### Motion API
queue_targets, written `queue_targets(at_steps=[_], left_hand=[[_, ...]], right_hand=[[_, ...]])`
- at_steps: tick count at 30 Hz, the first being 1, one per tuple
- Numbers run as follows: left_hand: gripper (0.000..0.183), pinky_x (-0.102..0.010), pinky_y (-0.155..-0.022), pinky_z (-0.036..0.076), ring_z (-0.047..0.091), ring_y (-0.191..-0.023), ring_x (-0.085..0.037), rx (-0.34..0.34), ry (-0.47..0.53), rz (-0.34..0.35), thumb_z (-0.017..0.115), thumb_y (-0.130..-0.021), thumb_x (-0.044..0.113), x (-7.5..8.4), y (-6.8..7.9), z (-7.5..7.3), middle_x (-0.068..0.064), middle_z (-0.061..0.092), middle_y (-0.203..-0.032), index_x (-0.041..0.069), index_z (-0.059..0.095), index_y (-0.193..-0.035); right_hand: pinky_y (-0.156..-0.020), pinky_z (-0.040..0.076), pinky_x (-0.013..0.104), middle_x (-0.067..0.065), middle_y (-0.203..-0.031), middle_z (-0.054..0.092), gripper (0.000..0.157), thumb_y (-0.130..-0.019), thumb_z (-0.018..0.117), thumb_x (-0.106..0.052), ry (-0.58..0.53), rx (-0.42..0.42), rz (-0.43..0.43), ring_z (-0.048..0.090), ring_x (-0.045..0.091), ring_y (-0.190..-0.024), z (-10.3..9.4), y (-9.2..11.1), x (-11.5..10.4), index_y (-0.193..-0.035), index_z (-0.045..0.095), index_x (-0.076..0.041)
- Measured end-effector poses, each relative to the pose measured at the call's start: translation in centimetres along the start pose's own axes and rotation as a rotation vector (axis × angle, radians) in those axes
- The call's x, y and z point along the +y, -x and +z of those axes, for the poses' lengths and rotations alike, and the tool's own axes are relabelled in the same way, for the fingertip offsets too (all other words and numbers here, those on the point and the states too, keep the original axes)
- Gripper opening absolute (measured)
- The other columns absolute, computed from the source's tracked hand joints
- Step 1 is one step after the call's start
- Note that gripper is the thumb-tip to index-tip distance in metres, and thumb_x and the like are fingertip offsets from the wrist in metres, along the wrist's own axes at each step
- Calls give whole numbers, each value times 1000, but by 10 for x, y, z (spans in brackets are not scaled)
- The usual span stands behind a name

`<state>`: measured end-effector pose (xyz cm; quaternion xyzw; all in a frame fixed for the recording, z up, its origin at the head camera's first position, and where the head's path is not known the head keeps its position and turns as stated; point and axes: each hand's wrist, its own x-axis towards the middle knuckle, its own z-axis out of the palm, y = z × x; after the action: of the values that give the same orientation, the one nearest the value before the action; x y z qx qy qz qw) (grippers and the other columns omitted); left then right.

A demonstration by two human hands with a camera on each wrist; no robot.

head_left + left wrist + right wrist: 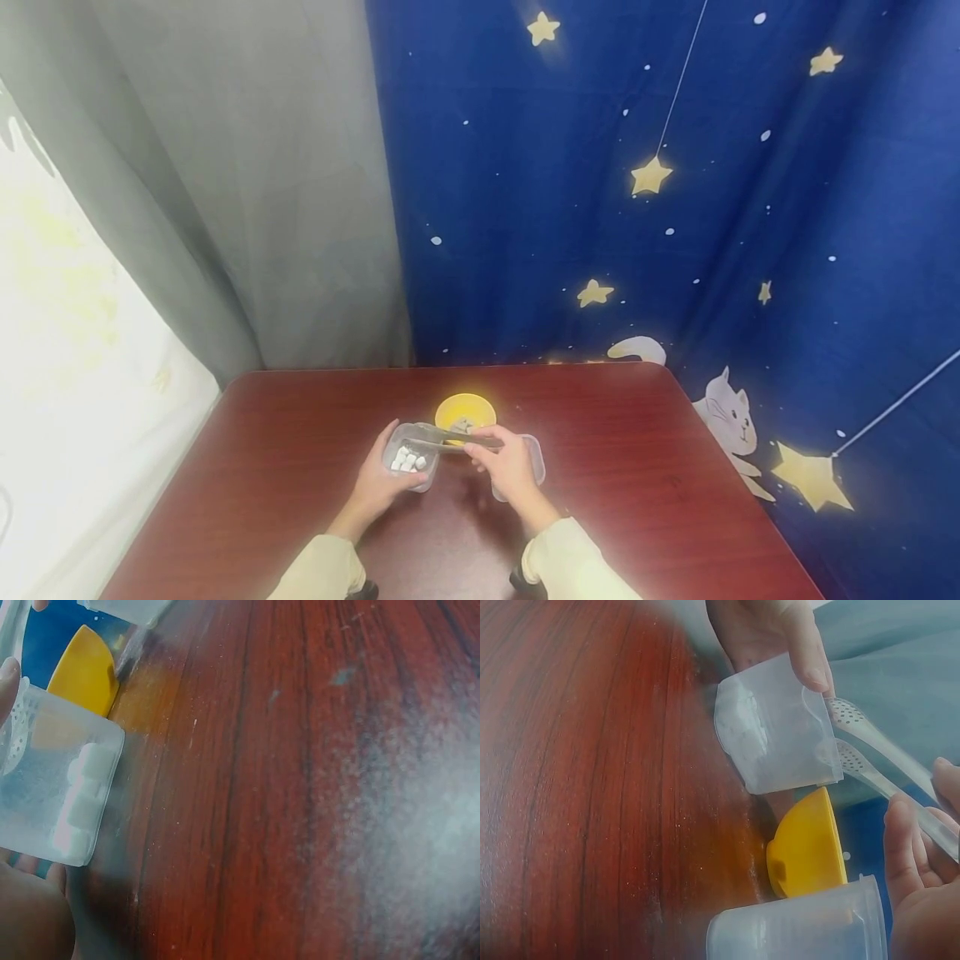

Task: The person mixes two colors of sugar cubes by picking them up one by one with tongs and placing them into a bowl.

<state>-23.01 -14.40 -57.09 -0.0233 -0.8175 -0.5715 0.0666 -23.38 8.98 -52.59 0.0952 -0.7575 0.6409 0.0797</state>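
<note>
My left hand grips a clear plastic container by its sides. Several white cubes lie in the bottom of it. In my right hand is a pair of tongs, pinched between thumb and fingers. Their perforated tips stand apart at the container's open mouth, and I see no cube between them. Just beyond the hands a yellow bowl holds several greyish pieces. A second clear container stands beside the bowl, partly hidden by my right hand in the head view.
Everything stands on a dark red wooden table. A grey curtain and a blue star-patterned curtain hang behind its far edge. White fabric hangs at the left.
</note>
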Motion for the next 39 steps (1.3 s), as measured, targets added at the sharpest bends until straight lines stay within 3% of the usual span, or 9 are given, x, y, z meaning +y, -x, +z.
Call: queue_targets(at_steps=[4,9,14,19,24,31,39], left_hand=[[110,-48,-95,38,48,-114,-31,3,-49,-7,94,-57,23,2,0,-1,-15,48,-137,15,35,-150],[111,-48,-93,38,44,-116,-31,-1,-106,5,95,-55,29,1,-2,-2,-16,45,-138,15,38,-148],[109,-47,-96,39,48,-113,-30,-31,-11,29,96,-55,22,-2,-3,-1,-15,47,-137,12,37,-147],[109,-45,-93,43,55,-107,-29,-41,60,60,94,-56,14,-5,-3,-1,-16,55,-128,7,35,-147],[109,-43,-95,43,55,-108,-27,-51,58,45,94,-57,15,-8,-2,-1,-15,55,-131,8,34,-148],[105,-40,-92,45,56,-106,-31,-83,117,37,92,-61,11,-9,0,-3,-19,53,-131,7,33,-148],[105,-41,-95,44,54,-110,-31,-121,160,7,91,-63,8,-10,0,-7,-17,50,-135,10,31,-149]], right_hand=[[-57,54,55,21,-71,68,26,-81,78,-8,-5,-9,-6,66,37,-58,0,0,-1,-102,70,4],[-58,54,55,15,-70,69,28,-81,79,-9,12,-21,-5,67,40,-60,1,1,-4,-103,69,5],[-53,56,43,11,-69,69,26,-81,79,-9,40,-55,3,67,38,-60,4,1,-6,-102,70,4],[-52,55,27,4,-73,70,22,-82,78,-11,156,-111,-29,68,23,-60,7,1,-13,-101,72,-2],[-52,53,24,2,-78,70,20,-84,77,-15,273,-144,-69,67,12,-63,11,0,-20,-101,72,-6],[-63,54,21,7,-99,72,20,-82,78,-16,416,-180,-155,70,14,-77,18,-6,-25,-99,73,-7],[-70,55,22,3,-94,71,20,-83,78,-15,473,-220,-162,70,14,-80,25,-12,-27,-98,72,-3]])
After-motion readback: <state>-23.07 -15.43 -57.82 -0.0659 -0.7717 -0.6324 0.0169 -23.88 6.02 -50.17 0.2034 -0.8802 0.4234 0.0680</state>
